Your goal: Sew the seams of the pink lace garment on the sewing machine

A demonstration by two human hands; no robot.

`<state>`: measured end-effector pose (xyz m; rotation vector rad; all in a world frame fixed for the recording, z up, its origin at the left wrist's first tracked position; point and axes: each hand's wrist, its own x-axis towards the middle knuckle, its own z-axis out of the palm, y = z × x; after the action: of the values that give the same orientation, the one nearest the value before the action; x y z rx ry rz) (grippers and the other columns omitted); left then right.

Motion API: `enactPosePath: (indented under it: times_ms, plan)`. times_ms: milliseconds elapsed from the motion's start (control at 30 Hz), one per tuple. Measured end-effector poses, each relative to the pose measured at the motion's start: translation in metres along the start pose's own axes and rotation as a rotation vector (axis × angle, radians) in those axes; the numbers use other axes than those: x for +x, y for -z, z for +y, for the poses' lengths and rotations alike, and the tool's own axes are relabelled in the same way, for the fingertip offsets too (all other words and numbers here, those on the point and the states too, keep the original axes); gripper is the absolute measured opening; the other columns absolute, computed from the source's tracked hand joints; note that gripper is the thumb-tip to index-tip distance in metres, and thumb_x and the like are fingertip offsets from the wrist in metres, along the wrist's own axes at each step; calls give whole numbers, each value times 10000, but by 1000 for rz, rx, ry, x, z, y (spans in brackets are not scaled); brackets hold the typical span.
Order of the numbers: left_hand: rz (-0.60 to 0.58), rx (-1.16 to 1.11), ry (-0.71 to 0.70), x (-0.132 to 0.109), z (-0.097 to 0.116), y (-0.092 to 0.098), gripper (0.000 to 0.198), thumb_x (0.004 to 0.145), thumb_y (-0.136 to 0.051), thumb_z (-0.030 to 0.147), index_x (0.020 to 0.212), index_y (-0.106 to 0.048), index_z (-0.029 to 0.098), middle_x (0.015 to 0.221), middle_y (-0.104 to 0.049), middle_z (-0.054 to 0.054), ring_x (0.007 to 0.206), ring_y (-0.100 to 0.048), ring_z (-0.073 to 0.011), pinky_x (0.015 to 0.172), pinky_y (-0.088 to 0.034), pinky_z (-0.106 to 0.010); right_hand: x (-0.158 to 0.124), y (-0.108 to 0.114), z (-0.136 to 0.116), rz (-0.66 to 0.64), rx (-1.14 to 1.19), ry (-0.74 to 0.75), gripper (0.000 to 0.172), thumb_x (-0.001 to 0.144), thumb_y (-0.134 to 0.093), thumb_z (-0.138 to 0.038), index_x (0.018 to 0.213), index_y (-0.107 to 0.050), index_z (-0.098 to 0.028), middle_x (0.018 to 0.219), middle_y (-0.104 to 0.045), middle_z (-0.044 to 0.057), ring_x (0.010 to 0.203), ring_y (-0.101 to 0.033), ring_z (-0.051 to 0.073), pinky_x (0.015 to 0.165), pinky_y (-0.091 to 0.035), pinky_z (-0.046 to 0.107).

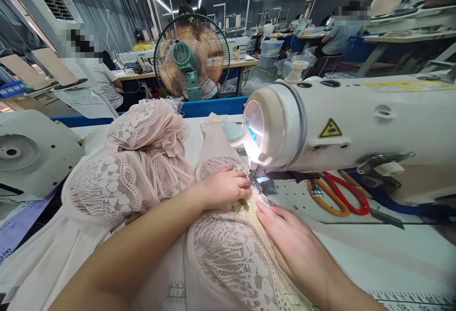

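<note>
A pale pink lace bra (228, 244) lies under the needle area of a white sewing machine (342, 121). My left hand (226, 185) presses on the bra just left of the presser foot (254, 178), its fingers bent together over the fabric. My right hand (290, 237) rests along the bra's right edge, fingers stretched toward the foot; their undersides are hidden. A yellowish strip (251, 206) shows between the hands. The machine's lamp lights the stitching spot, where the needle itself is hard to make out.
A pile of similar lace bras (142, 159) is heaped on the left. Scissors with red and orange handles (342, 194) lie under the machine arm. A printed ruler scale (409, 296) runs along the front. Beyond stand a large fan (192, 57) and several seated people.
</note>
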<state>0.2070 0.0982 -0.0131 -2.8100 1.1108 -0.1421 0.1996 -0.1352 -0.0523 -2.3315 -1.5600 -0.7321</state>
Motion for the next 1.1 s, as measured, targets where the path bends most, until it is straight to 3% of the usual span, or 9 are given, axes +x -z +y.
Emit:
enactPosePath:
  times_ms: [167,500,600,700,767,867,967,1033,1100]
  plan:
    - [-7,9,30,2,-7,-1,238,960,-486,210,1112,-668,202,1213,-639,-29,1156,-535,-213,1005,-363,-391,0,0,0,21,20,2,396,835,-386,-97,1111,-663,-40,1134,-680,113,965,-609,230,750,-604,327]
    - [-45,-26,228,-2,-17,-1,281,968,-451,208,1158,-657,188,1335,-555,-64,1280,-441,-266,1093,-289,-527,-7,-5,3,-64,129,-62,402,847,-423,-126,1192,-628,-116,1279,-610,69,1056,-583,232,811,-573,325]
    - [78,-71,245,-6,-6,14,264,938,-482,206,1113,-673,152,1317,-557,-116,1222,-487,-280,1041,-355,-503,-2,3,5,-20,353,-157,341,923,-374,-184,1127,-644,-143,1089,-690,81,972,-611,205,801,-556,317]
    - [156,-206,182,-6,19,36,235,889,-492,186,997,-691,122,1154,-631,-123,1042,-584,-229,905,-464,-360,3,15,5,-124,698,-269,373,939,-410,-393,1147,-613,-160,935,-685,85,831,-630,193,691,-545,293]
    - [42,-309,91,-3,38,46,182,863,-537,229,880,-683,123,965,-663,-95,880,-611,-192,766,-486,-288,6,22,4,-226,802,-295,366,899,-462,-448,1054,-632,-163,861,-668,78,747,-617,189,623,-521,280]
    - [-155,-375,56,2,56,46,135,827,-589,244,763,-630,133,750,-623,-55,690,-559,-166,579,-412,-266,9,24,3,-269,800,-320,279,904,-418,-352,812,-620,-184,713,-606,36,666,-566,161,583,-465,258]
    - [-74,-577,299,3,58,33,215,827,-548,184,619,-505,149,593,-500,10,566,-432,-110,514,-296,-242,5,18,5,-175,833,-507,278,912,-422,-396,901,-608,-189,704,-600,16,622,-551,144,546,-442,246]
    - [105,-837,575,3,54,23,314,820,-535,203,546,-392,153,520,-377,42,516,-345,-82,499,-254,-225,-1,11,6,-84,883,-643,378,902,-467,-461,1144,-556,-185,767,-640,19,631,-576,145,576,-472,253]
    - [290,-1007,812,1,50,15,363,818,-504,221,515,-314,163,496,-297,54,496,-295,-74,495,-234,-219,-7,7,4,-55,1023,-604,587,904,-468,-507,1389,-374,-191,859,-664,35,681,-602,147,639,-507,267]
